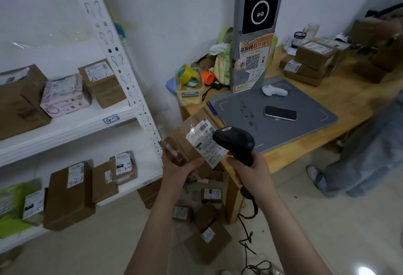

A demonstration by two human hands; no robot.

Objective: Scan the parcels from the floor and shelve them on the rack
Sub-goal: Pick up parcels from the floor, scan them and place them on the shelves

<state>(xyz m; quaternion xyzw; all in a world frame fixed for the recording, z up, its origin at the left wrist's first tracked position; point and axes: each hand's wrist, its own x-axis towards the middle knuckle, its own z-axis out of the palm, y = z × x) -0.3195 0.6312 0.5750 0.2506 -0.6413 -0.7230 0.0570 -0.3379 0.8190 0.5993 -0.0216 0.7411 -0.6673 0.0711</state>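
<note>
Parcel pickup point, small courier depot. White rack [122, 74] with shelf tag [111, 119] 4-2; boxes [123, 167] on it carry shipping labels and hand codes like 4-3-4. Pickup kiosk [259, 12] with QR poster [254, 56] at the back edge of the counter [349, 102], tape rolls [185, 74] at its left corner. Labelled parcels [209, 237] on the floor [327, 231].

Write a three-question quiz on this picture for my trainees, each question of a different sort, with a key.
1. True or false: a phone lies on the grey mat.
2. Which hand grips the scanner? A. left B. right C. neither
3. Fill in: the left hand holds a ____.

Key: 1. True. 2. B, the right hand. 3. parcel.
</note>
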